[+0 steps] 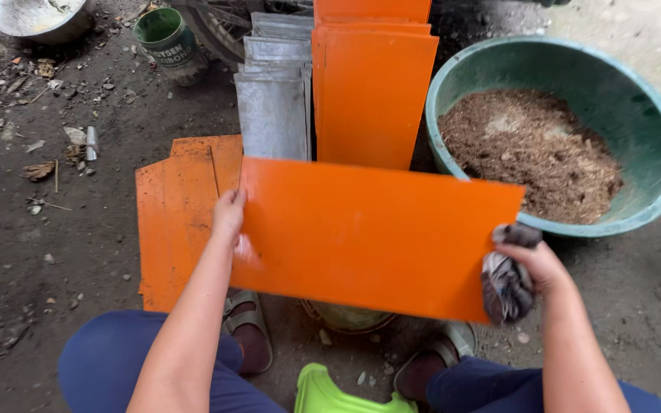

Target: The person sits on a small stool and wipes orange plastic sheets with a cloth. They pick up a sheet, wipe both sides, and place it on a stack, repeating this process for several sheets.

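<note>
Both forearms are reaching forward from the bottom of the view, over knees in dark blue trousers. The left hand (229, 216) is gripping the left short edge of a long orange panel (376, 237), fingers curled round behind it and the thumb on the near face. The right hand (538, 264) is clasping the panel's lower right corner with a bunched dark rag (505, 284) caught between palm and panel — so both hands are closed on the panel, which is being held up off the ground, tilted slightly down to the right, above the sandalled feet.

On the dirt ground beneath the panel's left end, a stack of flat orange sheets (176, 222) is lying. Beyond the panel, a row of bare grey metal sheets (273, 115) is standing upright, just beside a row of upright orange sheets (372, 95) on their right. At the right, a wide green basin (656, 138) is sitting on the ground, holding brown sawdust-like material (533, 149). Near the top edge, a small green can (164, 34) with a printed band is standing, and a metal bowl (36, 19) is showing at the top left corner. A bright green plastic piece (338, 394) is lying between the feet — its kind cannot be told.
</note>
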The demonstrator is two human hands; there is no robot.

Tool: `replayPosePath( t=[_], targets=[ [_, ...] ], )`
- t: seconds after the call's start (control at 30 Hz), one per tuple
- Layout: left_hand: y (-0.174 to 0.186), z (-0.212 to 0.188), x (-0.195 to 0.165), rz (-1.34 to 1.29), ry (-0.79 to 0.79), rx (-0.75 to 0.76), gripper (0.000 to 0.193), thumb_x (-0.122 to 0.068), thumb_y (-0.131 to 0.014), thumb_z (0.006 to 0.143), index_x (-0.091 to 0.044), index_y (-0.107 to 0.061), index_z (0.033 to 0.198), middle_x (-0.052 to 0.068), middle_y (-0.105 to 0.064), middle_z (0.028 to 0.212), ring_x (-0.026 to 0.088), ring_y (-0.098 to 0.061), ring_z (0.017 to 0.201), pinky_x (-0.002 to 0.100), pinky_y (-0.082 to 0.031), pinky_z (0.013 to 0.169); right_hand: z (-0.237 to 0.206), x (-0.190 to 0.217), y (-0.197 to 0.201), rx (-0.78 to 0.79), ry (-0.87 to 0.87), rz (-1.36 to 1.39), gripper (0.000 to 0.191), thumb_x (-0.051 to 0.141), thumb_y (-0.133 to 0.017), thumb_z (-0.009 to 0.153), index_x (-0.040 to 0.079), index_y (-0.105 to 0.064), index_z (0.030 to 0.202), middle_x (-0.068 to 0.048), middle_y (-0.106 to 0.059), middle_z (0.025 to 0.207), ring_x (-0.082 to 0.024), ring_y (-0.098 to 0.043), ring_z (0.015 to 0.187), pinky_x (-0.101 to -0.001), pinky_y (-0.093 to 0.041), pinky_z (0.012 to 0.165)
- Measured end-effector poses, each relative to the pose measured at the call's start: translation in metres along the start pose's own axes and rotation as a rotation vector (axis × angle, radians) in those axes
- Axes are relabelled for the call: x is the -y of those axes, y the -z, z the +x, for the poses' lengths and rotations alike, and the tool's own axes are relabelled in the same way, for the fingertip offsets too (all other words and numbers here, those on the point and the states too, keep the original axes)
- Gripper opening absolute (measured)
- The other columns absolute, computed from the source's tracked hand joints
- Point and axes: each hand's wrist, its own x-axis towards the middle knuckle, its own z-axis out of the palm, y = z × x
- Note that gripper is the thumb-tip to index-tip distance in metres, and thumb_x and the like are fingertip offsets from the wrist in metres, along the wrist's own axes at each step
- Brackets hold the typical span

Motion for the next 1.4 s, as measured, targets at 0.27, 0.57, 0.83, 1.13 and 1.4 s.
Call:
replayPosePath(
  t=[0.27, 0.57, 0.83, 1.13, 1.4],
  targets=[
    [0.029, -0.018, -0.048, -0.475, -0.532, 0.118, 0.016, -0.022, -0.055, 0.113, -0.010, -0.062, 0.120, -0.004, -0.066, 0.116, 0.009, -0.057, 0.110, 0.029, -0.047, 0.103, -0.028, 0.042, 0.034, -0.156, 0.532, -0.046, 0.060, 0.004, -0.081, 0.083, 0.009, -0.058, 0.139, 0.001, -0.066, 0.122, -0.014, -0.064, 0.111, -0.0317, -0.053, 0.099],
    [0.011, -0.034, -0.005, -0.157, -0.402, 0.002, 0.040, -0.034, -0.048, 0.111, -0.006, -0.054, 0.139, 0.005, -0.061, 0.139, 0.015, -0.055, 0.127, 0.032, -0.042, 0.109, -0.024, 0.015, 0.029, -0.279, 0.379, -0.218, 0.059, 0.010, -0.084, 0.083, 0.007, -0.058, 0.136, -0.004, -0.069, 0.123, -0.016, -0.064, 0.112, -0.0334, -0.052, 0.098],
    [0.037, -0.047, -0.036, -0.598, 0.500, 0.211, 0.077, -0.063, -0.032, 0.099, -0.002, -0.049, 0.143, 0.036, -0.044, 0.148, 0.053, -0.050, 0.129, 0.066, -0.045, 0.101, -0.037, 0.033, 0.031, -0.290, 0.169, -0.419, 0.071, 0.012, -0.089, 0.071, 0.009, -0.059, 0.135, -0.005, -0.069, 0.122, -0.018, -0.065, 0.111, -0.0363, -0.052, 0.095],
    [0.051, -0.064, 0.016, -0.865, 0.405, 0.338, 0.056, -0.031, -0.053, 0.099, 0.013, -0.046, 0.133, 0.032, -0.058, 0.130, 0.045, -0.064, 0.109, 0.050, -0.058, 0.088, -0.041, -0.017, 0.039, -0.210, 0.715, -0.569, 0.053, 0.011, -0.079, 0.078, 0.004, -0.064, 0.128, -0.005, -0.055, 0.134, -0.020, -0.056, 0.124, -0.0328, -0.046, 0.107],
    [0.039, -0.102, 0.038, -0.904, 0.348, 0.358, 0.053, -0.032, -0.058, 0.094, -0.001, -0.058, 0.137, 0.015, -0.067, 0.132, 0.031, -0.067, 0.117, 0.044, -0.051, 0.101, -0.018, -0.013, 0.004, -0.394, 0.366, 0.352, 0.033, 0.022, -0.062, 0.097, 0.013, -0.051, 0.127, 0.000, -0.054, 0.120, -0.013, -0.055, 0.113, -0.0268, -0.049, 0.097]
  ],
)
